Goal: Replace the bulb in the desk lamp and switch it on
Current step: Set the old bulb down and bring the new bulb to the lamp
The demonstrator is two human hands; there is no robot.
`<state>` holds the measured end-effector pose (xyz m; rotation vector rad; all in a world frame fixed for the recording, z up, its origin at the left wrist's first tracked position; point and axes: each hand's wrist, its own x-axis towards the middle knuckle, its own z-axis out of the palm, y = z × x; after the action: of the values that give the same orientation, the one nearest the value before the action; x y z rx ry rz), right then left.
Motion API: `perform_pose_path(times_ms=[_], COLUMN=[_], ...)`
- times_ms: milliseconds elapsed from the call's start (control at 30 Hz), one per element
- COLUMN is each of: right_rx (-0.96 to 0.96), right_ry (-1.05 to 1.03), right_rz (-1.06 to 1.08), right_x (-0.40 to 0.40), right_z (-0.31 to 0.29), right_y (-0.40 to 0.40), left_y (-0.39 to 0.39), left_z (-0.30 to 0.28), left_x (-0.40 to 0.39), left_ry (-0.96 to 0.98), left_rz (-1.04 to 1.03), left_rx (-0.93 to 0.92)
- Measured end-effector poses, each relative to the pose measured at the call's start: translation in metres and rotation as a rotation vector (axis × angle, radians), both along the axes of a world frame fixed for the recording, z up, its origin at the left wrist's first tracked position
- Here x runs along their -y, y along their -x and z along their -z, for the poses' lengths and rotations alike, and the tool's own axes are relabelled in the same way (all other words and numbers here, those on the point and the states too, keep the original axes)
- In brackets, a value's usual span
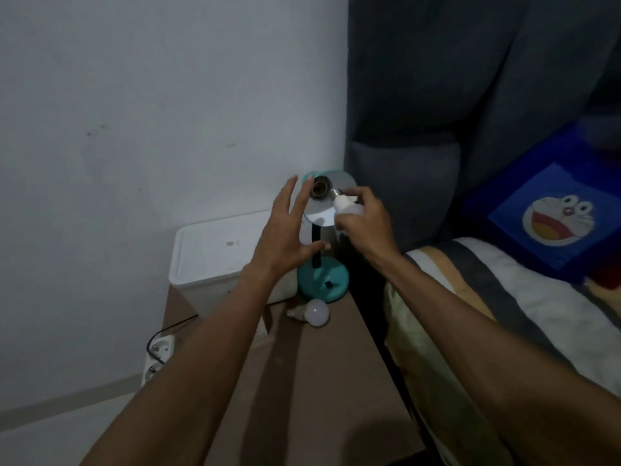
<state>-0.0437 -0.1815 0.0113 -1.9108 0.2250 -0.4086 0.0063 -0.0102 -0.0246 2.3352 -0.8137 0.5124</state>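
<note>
A teal desk lamp stands on a brown table, its round base point(324, 284) near the table's right edge and its shade point(321, 210) turned toward me, silver inside. The dark socket point(319, 188) in the shade holds no bulb. My right hand point(364, 218) grips a white bulb point(346, 205), its metal screw end pointing at the socket and just to its right. My left hand point(285, 230) hovers open with fingers spread, close to the shade's left rim. A second white bulb point(314, 312) lies on the table in front of the base.
A white box-shaped appliance point(218, 257) sits left of the lamp against the wall. A white power strip point(158, 356) with a black cable lies on the floor at the left. A bed with striped bedding point(504, 314) and a blue cartoon pillow point(554, 210) borders the table's right side.
</note>
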Motion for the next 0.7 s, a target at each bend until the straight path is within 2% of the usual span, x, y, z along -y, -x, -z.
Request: perform_pose_path(times_ms=[133, 267, 400, 700], right_rx=[0.017, 0.048, 0.109, 0.253], right_ry=[0.153, 0.293, 0.341, 0.516], right_rz=[-0.015, 0.002, -0.007, 0.026], right_x=[0.002, 0.005, 0.005, -0.007], right_z=[-0.003, 0.005, 0.010, 0.018], right_y=[-0.017, -0.026, -0.031, -0.030], left_y=[-0.025, -0.038, -0.043, -0.045], left_z=[-0.014, -0.012, -0.012, -0.009], left_x=[0.015, 0.017, 0.013, 0.009], left_ry=[-0.018, -0.037, -0.040, -0.017], left_rz=[0.117, 0.142, 0.148, 0.159], left_rx=[-0.057, 0.009, 0.075, 0.049])
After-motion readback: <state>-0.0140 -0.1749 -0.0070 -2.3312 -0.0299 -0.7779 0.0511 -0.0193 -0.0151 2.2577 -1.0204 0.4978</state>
